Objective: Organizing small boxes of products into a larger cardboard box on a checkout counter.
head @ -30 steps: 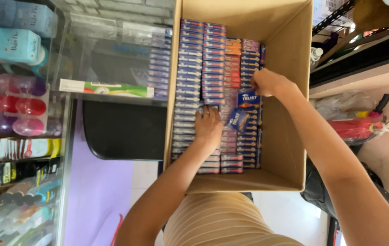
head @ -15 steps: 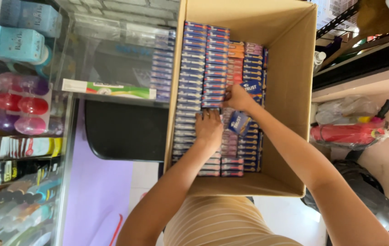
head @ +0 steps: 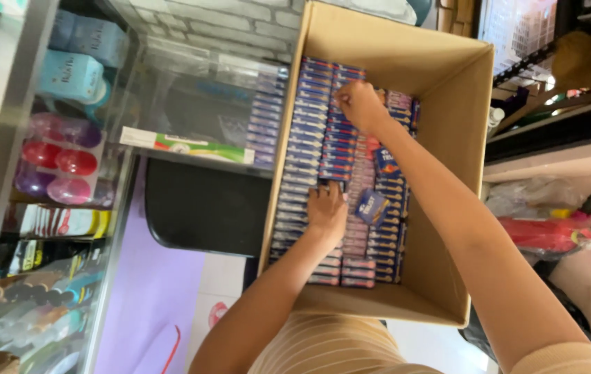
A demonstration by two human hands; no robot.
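Observation:
An open cardboard box [head: 448,173] holds several tight rows of small blue packs [head: 306,131] and pink packs [head: 361,180] standing on edge. My left hand [head: 327,211] rests flat on the packs near the middle of the box, fingers pressed into a row. My right hand [head: 361,104] reaches to the far end of the box, fingers closed around the top of the blue packs there. One loose blue pack [head: 372,206] lies tilted on top of the rows, beside my left hand.
A glass display cabinet [head: 46,173] at the left holds bottles, tubes and boxed goods. A long green and white box [head: 184,147] lies on its shelf. A black stool seat [head: 205,208] sits beside the box. A red umbrella [head: 552,232] lies at the right.
My right hand has moved from the right side of the rows toward the far left end of the box. My left hand has stayed on the middle packs.

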